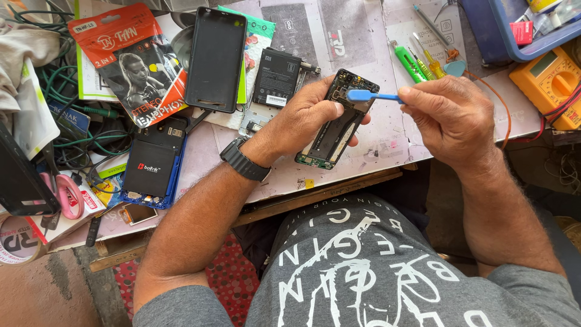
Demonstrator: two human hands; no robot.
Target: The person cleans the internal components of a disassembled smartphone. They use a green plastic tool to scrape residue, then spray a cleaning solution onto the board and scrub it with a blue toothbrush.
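Head view, seated person at a cluttered bench (339, 181).

Nearest: grey printed shirt (363, 266) and both forearms; dark wristwatch (244, 159) on the left wrist.

Left hand (299, 118): closed around an opened phone (334, 124), back cover off, circuit board and frame exposed. The phone is held tilted just above the bench edge, thumb across its upper part, fingers wrapped beneath.

Right hand (451, 115): pinched narrow on a blue pry tool (370, 95). Tool tip touches the top end of the phone, near the camera area.

Bench beyond, left side: black battery lying on a blue phone shell (151, 172), pink-handled scissors (65, 194), tape roll (15, 242), tangle of green cable (60, 91). Centre: second battery (277, 77) just beyond the left hand, black back cover (216, 59) beside it, red earphone packet (136, 60). Far right: green and yellow screwdrivers (417, 60), orange multimeter (552, 85), blue tray (514, 30).

Risks, as judged:
- The tool tip sits on bare board; a slip or hard levering could lift a connector or scratch components.
- The phone is supported by one hand only, over the bench edge; a loosened grip would drop it toward the lap.
- Whether small screws lie loose nearby cannot be told; the clutter would hide them.
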